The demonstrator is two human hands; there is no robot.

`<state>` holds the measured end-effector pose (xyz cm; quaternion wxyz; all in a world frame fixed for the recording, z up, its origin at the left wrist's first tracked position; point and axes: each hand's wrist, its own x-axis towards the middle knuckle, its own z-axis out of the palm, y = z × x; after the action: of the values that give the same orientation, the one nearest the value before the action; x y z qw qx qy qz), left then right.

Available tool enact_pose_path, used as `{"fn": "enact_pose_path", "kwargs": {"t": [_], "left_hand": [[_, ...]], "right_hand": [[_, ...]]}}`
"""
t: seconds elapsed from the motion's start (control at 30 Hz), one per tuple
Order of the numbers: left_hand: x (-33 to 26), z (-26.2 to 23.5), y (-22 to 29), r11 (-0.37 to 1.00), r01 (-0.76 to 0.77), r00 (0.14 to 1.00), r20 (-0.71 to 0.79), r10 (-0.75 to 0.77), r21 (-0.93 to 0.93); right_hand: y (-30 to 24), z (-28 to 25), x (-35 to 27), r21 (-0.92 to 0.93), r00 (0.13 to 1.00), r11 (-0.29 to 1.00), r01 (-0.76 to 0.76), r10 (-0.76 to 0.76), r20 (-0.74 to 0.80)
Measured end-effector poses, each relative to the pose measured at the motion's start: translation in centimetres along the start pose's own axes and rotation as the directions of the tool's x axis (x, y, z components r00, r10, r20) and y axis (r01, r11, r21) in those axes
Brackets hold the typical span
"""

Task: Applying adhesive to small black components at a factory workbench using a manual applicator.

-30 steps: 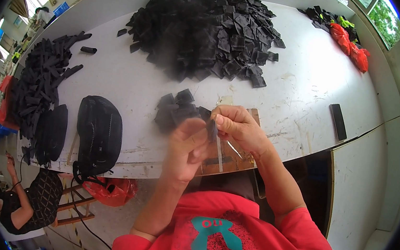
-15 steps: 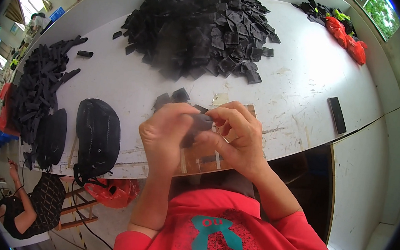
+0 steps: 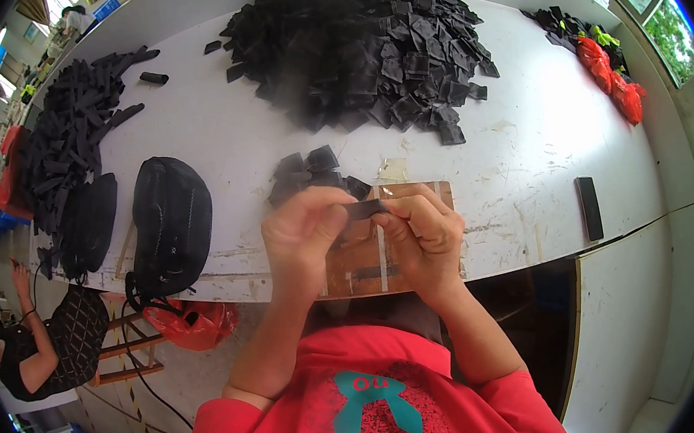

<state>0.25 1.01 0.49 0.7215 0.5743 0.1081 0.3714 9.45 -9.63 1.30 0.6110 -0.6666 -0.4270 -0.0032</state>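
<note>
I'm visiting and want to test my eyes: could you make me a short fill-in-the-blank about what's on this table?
1. Both hands pinch one small ____ piece.
2. The left hand and right hand work above a ____ board.
3. The biggest pile lies at the table's ____ side.

Missing words: black; wooden; far

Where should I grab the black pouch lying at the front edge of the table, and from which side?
Likely the rounded near end of the black pouch, coming from below the table edge: it overhangs there with its straps dangling, so fingers can close round it.
</note>
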Motion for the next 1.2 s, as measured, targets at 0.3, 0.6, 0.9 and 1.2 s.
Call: {"fn": "enact_pose_path", "kwargs": {"t": [0.3, 0.6, 0.9, 1.2], "left_hand": [[0.4, -0.5, 0.5, 0.894, 0.024, 0.987, 0.133, -0.093, 0.447], [0.2, -1.1, -1.0, 0.667, 0.578, 0.805, 0.194, -0.561, -0.47], [0.0, -2.0, -4.0, 0.864, 0.47, 0.875, -0.028, -0.482, -0.18], [9.2, -14.7, -13.8, 0.18, 0.056, 0.997, -0.065, 0.045, 0.982]], "right_hand": [[-0.5, -0.6, 0.5, -0.236, 0.994, 0.971, 0.045, -0.021, 0.104], [-0.1, 0.3, 0.1, -0.187, 0.997, 0.979, 0.074, -0.071, 0.022], [0.4, -0.6, 0.7, -0.192, 0.989, 0.97, 0.146, -0.146, 0.017], [0.6, -9.9, -7.2, 0.019, 0.911, 0.922, -0.386, 0.384, -0.152]]}}
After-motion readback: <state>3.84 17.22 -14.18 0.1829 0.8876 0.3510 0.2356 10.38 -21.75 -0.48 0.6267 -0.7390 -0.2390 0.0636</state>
